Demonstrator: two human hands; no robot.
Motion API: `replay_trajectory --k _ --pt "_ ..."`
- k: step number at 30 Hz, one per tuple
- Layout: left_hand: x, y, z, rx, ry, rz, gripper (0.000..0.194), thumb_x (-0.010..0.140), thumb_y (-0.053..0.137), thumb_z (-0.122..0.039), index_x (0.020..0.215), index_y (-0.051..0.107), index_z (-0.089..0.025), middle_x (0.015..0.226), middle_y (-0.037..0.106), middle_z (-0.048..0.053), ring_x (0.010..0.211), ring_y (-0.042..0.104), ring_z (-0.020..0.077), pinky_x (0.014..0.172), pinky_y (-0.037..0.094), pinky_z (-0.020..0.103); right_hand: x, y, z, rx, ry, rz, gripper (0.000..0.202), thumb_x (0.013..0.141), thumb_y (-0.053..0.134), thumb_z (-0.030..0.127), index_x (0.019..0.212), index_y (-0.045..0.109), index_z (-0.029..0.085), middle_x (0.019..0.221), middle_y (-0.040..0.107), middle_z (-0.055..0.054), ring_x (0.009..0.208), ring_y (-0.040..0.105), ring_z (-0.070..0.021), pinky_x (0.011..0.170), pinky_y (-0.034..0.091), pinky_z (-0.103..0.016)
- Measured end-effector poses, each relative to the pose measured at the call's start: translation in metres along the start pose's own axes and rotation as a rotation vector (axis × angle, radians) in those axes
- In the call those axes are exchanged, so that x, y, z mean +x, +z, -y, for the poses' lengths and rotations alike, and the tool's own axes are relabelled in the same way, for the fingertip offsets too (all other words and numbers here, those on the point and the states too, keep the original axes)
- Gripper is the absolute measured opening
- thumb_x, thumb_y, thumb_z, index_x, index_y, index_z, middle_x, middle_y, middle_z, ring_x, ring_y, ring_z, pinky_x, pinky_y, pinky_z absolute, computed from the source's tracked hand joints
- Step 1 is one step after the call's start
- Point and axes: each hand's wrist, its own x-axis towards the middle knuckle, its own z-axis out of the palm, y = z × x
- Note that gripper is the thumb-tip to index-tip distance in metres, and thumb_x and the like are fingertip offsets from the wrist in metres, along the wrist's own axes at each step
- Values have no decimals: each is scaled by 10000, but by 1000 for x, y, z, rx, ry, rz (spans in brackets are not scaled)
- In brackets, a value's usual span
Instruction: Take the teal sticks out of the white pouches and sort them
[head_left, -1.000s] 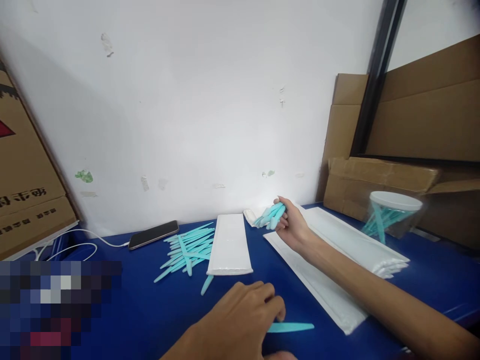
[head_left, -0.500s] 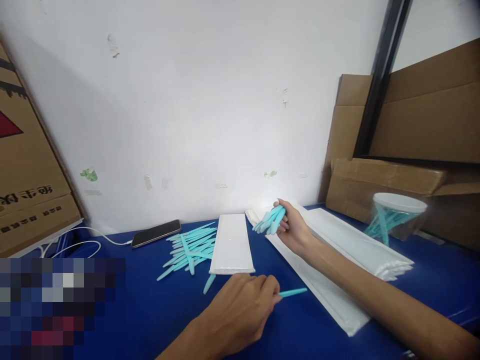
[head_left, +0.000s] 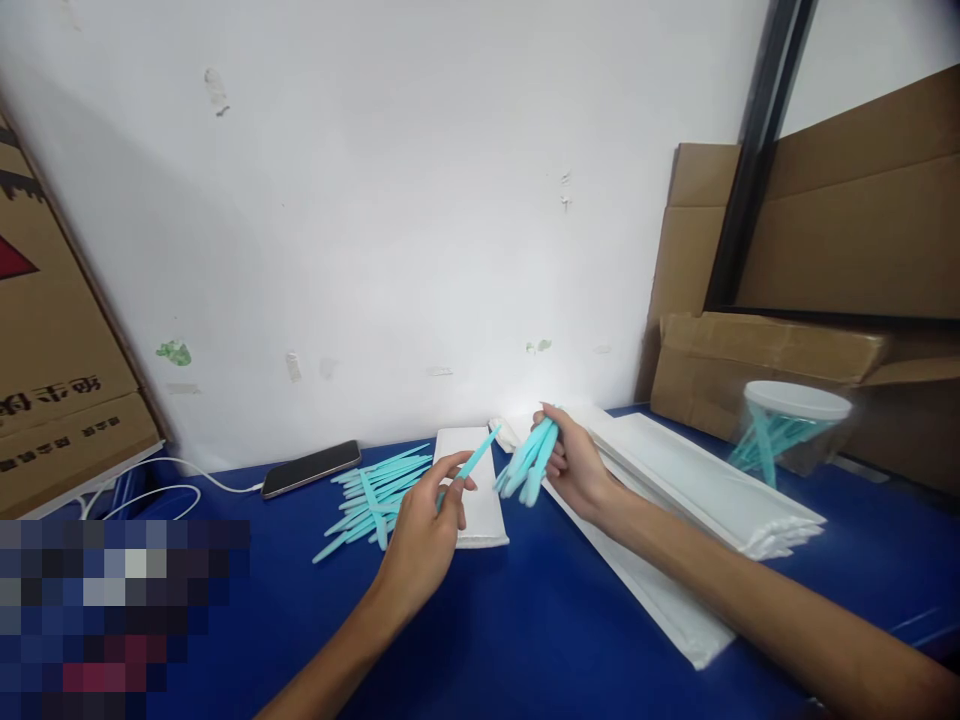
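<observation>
1. Above the middle of the blue tabletop, the left hand grips a single teal stick between thumb and fingers, its tip pointing up and away over the white packet.
2. Just right of that packet, the right hand has its fingers closed around a bunch of teal sticks, their ends fanned down and leftward; a narrow gap parts the bunch from the single stick.
3. Left of the packet lies a loose pile of teal sticks, with the phone beyond its left side, near the wall.
4. Toward the wearer, blue surface stretches from the packet's near edge to the right forearm.
5. Long white sleeves border the right side, the clear tub beyond them.
</observation>
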Motion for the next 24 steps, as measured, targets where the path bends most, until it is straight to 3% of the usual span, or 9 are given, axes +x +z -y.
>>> replay_trajectory --k 2,7,13,16,19,21,24 --pt "2 4 2 -120 -15 24 456 962 459 -438 1340 535 -195 979 647 57 648 530 130 541 411 243 -7 4 -7 -100 -1 72 321 883 625 439 702 523 194 467 221 117 415 148 -60 359 218 -167" --pt "-1 8 -10 -414 -119 94 456 913 579 -403 1310 553 -180 1119 654 103 928 639 190 760 518 286 -20 13 -18 -266 20 206 349 924 551 518 783 551 199 474 280 110 419 207 -69 391 283 -180" --pt "-6 6 -18 -646 -261 237 487 928 566 -390 1378 477 -227 972 707 84 864 698 234 736 550 353 -20 12 -29 -456 -4 256 429 949 467 580 767 539 198 439 390 83 395 364 -86 421 355 -198" --pt "-6 7 -20 -611 -266 250 470 958 501 -418 1373 470 -200 886 703 71 780 699 211 744 549 347 -20 12 -32 -537 -56 269 458 950 456 599 760 554 194 436 395 81 395 396 -91 420 364 -197" --pt "-8 10 -19 -471 -187 284 492 973 443 -505 1354 479 -195 948 686 69 674 662 157 665 530 285 -22 13 -33 -619 -133 281 460 953 450 598 770 573 195 434 418 76 382 412 -98 399 364 -203" --pt "-11 13 -16 -326 -155 323 542 950 488 -534 1393 434 -227 944 666 45 612 616 129 561 479 236 -24 13 -34 -672 -150 266 465 957 440 595 753 570 198 463 474 56 394 457 -110 395 366 -213" --pt "-14 15 -10 -161 -121 330 607 917 570 -453 1445 358 -243 791 613 -19 534 517 105 500 416 210 -26 12 -38 -746 -191 186 463 955 457 586 723 568 200 528 514 39 429 480 -112 402 353 -219"
